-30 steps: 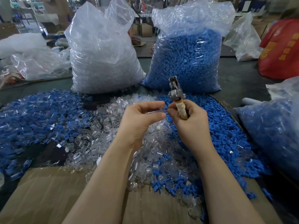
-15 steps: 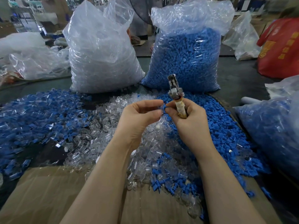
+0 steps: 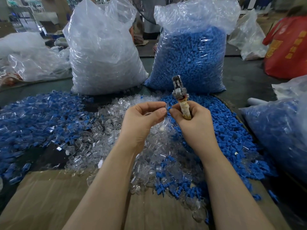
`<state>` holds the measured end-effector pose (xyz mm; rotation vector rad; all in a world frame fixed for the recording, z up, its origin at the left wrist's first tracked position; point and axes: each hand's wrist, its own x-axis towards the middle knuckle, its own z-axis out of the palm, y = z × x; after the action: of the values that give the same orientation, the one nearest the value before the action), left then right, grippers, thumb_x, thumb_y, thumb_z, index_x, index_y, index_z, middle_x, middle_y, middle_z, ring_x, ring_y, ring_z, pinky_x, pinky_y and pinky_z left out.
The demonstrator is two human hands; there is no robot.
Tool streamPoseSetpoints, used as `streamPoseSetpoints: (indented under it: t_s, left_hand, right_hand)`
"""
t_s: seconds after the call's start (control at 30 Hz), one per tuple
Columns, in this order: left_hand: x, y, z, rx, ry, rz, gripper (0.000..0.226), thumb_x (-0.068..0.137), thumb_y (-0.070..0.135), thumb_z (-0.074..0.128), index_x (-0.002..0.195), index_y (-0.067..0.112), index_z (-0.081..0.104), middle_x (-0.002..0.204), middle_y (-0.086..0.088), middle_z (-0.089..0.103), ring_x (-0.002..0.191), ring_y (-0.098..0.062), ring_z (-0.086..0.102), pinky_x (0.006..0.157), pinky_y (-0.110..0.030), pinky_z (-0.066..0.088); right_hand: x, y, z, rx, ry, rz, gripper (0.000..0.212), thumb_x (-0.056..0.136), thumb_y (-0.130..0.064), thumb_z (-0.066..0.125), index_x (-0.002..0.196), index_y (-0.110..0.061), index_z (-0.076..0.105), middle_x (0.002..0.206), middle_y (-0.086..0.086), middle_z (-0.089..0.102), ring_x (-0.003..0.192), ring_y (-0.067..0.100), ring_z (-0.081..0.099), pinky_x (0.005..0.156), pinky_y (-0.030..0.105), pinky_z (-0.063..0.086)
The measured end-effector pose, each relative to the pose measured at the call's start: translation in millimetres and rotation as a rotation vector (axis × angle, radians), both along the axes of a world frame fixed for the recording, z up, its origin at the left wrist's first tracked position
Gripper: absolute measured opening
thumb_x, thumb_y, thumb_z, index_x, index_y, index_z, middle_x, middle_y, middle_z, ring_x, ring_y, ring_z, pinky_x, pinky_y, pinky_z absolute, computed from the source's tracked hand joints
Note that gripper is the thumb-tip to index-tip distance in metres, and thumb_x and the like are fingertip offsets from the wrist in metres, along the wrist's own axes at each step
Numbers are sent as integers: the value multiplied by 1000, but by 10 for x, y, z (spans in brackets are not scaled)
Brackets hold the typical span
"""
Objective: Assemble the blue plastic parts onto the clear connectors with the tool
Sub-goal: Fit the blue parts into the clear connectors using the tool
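My left hand (image 3: 141,118) pinches a clear connector (image 3: 163,107) between thumb and fingers. My right hand (image 3: 191,120) grips the tool (image 3: 180,97), a metal head on a tape-wrapped handle pointing up, and its thumb and forefinger pinch a small blue part (image 3: 169,107) right against the connector. Both hands meet above a heap of loose clear connectors (image 3: 106,130). Loose blue parts (image 3: 235,138) lie heaped to the right. A pile of joined blue-and-clear pieces (image 3: 33,117) spreads over the left side.
Two tall plastic sacks stand behind the heaps: clear connectors (image 3: 103,52) on the left, blue parts (image 3: 191,58) on the right. Another sack of blue pieces (image 3: 279,135) lies at the right edge. Cardboard (image 3: 49,200) covers the near table. A red bag (image 3: 289,47) sits far right.
The hands have drawn closer together, and the blue part now shows at the fingertips against the clear connector. The tool stays upright in my right hand.
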<state>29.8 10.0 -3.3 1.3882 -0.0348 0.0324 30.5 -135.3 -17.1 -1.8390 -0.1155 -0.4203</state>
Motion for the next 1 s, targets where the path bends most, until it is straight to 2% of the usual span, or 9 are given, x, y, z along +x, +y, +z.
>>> streamPoseSetpoints:
  t_s: [0.17, 0.3, 0.37, 0.5, 0.63, 0.73, 0.83, 0.93, 1.0]
  left_hand:
    - [-15, -21, -6, 103, -56, 50, 19, 81, 0, 75, 88, 18, 76, 86, -2, 77, 85, -15, 72, 84, -29, 58]
    - [-16, -35, -4, 195, -78, 77, 23, 78, 3, 79, 88, 23, 76, 85, 3, 77, 82, -8, 73, 75, -18, 55]
    - [-20, -43, -6, 182, -70, 86, 24, 75, 2, 81, 88, 21, 76, 85, 0, 77, 81, -9, 73, 72, -15, 54]
    - [-21, -48, -13, 198, -71, 104, 22, 75, 2, 81, 90, 17, 76, 84, 1, 77, 78, -7, 72, 69, -14, 53]
    - [-19, -29, -14, 184, -64, 101, 21, 76, 1, 80, 91, 16, 77, 84, 0, 77, 77, -5, 72, 68, -14, 52]
    - [-29, -34, -12, 153, -55, 98, 20, 77, 1, 79, 93, 14, 76, 85, -2, 77, 77, -7, 71, 71, -18, 54]
    - [-32, -39, -4, 112, -27, 113, 20, 78, 1, 78, 95, 13, 76, 91, -7, 76, 87, -19, 72, 83, -30, 59]
    - [-29, -31, 15, 70, 4, 119, 20, 79, 1, 77, 94, 14, 75, 95, -10, 76, 96, -27, 72, 89, -36, 58]
    - [-24, -22, 22, 55, 12, 124, 20, 79, 1, 77, 95, 14, 75, 95, -11, 76, 98, -29, 71, 90, -36, 58]
  right_hand:
    - [22, -8, -28, -6, 36, -21, 14, 88, -25, 71, 76, -28, 64, 68, -4, 65, 60, 4, 56, 59, 24, 49]
    - [20, -5, -27, -11, 60, -9, 11, 88, -23, 70, 79, -25, 65, 70, -3, 65, 62, 10, 58, 63, 30, 50]
    - [15, -9, -30, -16, 61, 3, 8, 89, -21, 70, 81, -19, 66, 67, -2, 63, 57, 9, 52, 60, 31, 47]
    - [-2, -16, -20, -12, 54, 38, 5, 89, -18, 69, 85, -16, 68, 67, 0, 62, 54, 4, 47, 53, 25, 43]
    - [-12, -8, -6, -18, 43, 68, 5, 90, -18, 67, 85, -18, 69, 77, 10, 68, 67, 25, 59, 64, 40, 50]
    - [-14, -3, -9, -6, 30, 74, 13, 91, -18, 67, 82, -28, 67, 78, 5, 69, 75, 25, 64, 68, 38, 53]
    - [-9, -27, -11, -1, 40, 70, 16, 91, -18, 66, 82, -30, 67, 79, 1, 70, 76, 20, 65, 71, 36, 54]
    - [4, -91, -22, -33, 52, 79, 7, 92, -22, 64, 87, -22, 68, 82, 10, 69, 81, 31, 64, 74, 47, 53]
    - [9, -127, -36, -76, 60, 89, 14, 92, -26, 64, 91, -13, 67, 81, 15, 67, 79, 34, 61, 70, 49, 52]
